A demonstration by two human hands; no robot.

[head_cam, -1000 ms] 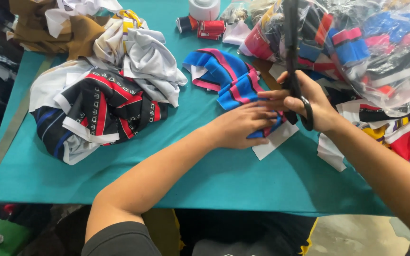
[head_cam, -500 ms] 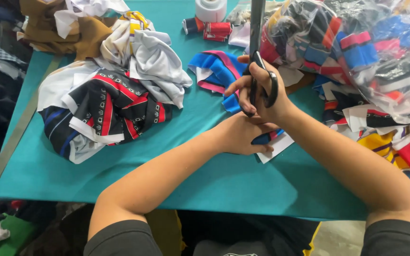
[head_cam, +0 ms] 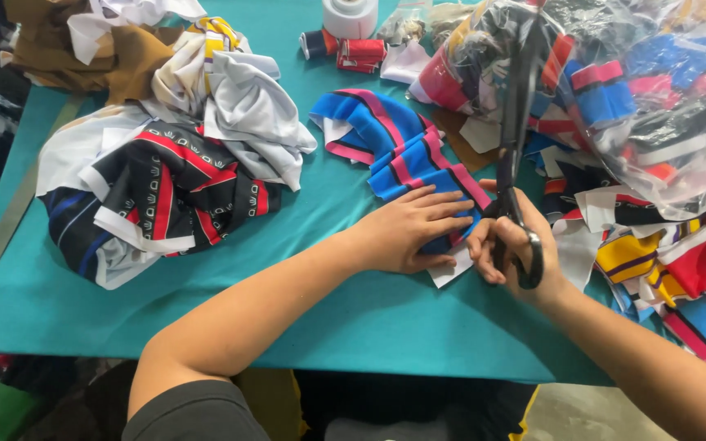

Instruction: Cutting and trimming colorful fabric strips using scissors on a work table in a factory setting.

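Your left hand (head_cam: 414,233) flattens the striped cloth (head_cam: 406,151), steadying it while your right hand (head_cam: 516,245) grips scissors (head_cam: 516,122), blades upright.

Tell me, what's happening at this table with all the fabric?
A person sits at a teal table cutting cloth. The left hand presses flat on a blue piece with pink stripes, while the right hand grips black scissors with the blades pointing up and away. A heap of black, red and white cloth lies to the left, and a clear bag of colourful scraps to the right.
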